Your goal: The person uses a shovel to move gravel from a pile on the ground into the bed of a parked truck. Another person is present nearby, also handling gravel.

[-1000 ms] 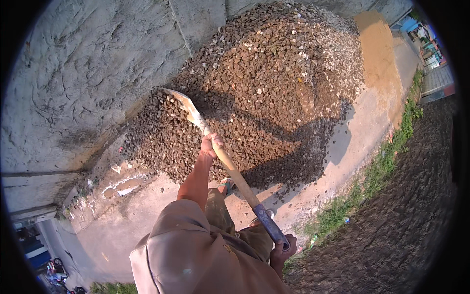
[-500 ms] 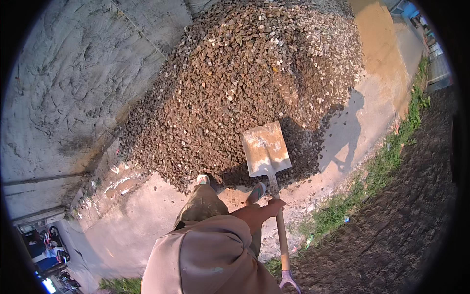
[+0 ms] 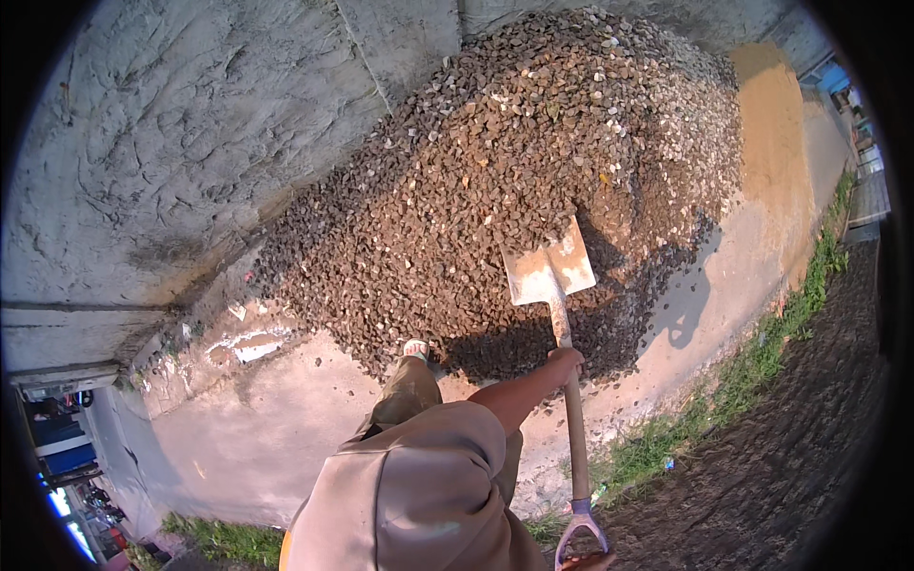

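A long-handled shovel [image 3: 575, 433] with a wide, square metal blade [image 3: 550, 270] lies along my right side, its blade toward the gravel. My left hand [image 3: 566, 363] is wrapped round the shaft a little below the blade. At the purple D-shaped grip [image 3: 583, 526], my right hand [image 3: 590, 562] is closed on the bar and partly cut off by the lower edge. The blade's front edge is pushed into a big pile of brown and grey gravel [image 3: 447, 209], and stones cover part of it. Pale dust or mud coats the metal.
A rough concrete wall [image 3: 190, 143] rises behind the pile on the left. Tan sand [image 3: 773, 133] lies at the far right. Grass [image 3: 709, 419] edges the concrete ground beside dark soil [image 3: 752, 476]. My sandalled foot [image 3: 415, 349] stands at the pile's near edge.
The shovel has moved forward, and its blade's front edge has gone into the gravel. My left hand has moved forward with the shaft. My right hand has come into view at the grip.
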`<state>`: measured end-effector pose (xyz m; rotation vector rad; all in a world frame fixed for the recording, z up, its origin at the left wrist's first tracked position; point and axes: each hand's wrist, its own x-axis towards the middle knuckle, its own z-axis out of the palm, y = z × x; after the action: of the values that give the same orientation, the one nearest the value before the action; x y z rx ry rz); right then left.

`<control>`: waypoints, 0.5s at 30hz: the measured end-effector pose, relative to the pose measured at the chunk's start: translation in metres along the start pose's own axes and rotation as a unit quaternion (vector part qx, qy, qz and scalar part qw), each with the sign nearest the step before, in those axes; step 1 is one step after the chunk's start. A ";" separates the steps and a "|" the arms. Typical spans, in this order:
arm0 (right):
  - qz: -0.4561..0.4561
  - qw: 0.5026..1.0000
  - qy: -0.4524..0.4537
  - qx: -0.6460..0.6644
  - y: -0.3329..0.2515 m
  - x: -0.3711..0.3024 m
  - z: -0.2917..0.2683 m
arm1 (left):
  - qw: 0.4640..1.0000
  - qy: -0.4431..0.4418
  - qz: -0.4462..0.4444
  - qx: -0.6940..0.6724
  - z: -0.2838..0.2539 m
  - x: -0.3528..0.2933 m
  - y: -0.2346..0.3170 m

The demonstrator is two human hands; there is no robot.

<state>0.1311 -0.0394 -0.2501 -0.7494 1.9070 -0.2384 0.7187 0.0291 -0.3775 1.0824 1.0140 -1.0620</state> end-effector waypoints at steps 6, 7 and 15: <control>-0.108 0.994 0.031 0.003 -0.030 -0.178 0.156 | 0.988 -0.103 0.027 -0.114 -0.098 0.031 0.074; -0.117 0.992 0.037 0.014 -0.020 -0.195 0.168 | 0.988 -0.105 0.050 -0.098 -0.106 0.027 0.082; -0.248 0.958 0.142 -0.029 0.019 -0.323 0.252 | 0.970 -0.165 0.087 -0.154 -0.224 0.008 0.106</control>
<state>0.4344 0.2089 -0.1299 -1.2887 1.9683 -0.6320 0.8003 0.2613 -0.4061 0.6997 0.7685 -0.8713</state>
